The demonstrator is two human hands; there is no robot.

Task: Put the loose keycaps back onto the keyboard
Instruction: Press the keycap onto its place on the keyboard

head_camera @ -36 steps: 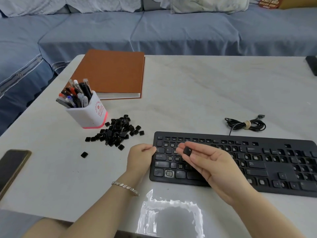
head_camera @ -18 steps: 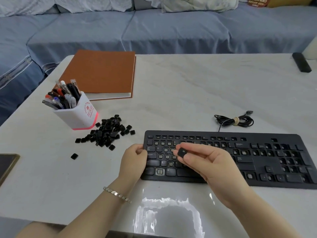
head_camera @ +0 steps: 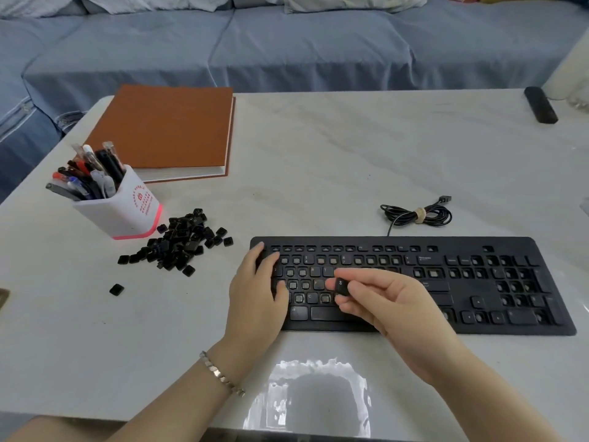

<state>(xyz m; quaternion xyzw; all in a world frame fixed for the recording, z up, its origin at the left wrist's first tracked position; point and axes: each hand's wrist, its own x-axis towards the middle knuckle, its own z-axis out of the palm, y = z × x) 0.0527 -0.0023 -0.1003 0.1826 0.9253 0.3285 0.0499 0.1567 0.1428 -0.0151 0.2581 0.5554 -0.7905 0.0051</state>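
Centre: right hand [head_camera: 392, 307] pinches small black plastic S keycap [head_camera: 341, 287], legend up, apparently to match its socket | left hand [head_camera: 258, 291], fingers relaxed, steadies left end of flat black plastic keyboard [head_camera: 478, 282] | loose black keycaps [head_camera: 181, 240] heaped at middle left.

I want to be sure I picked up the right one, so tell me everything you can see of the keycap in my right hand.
The keycap is a small, black, squarish cap, plastic by its look, with a white mark on top that reads like an S. The right hand pinches it between thumb and fingertips, its top face turned toward the camera. It is held over the left letter rows of the keyboard, not seated in any socket. Its underside is hidden.
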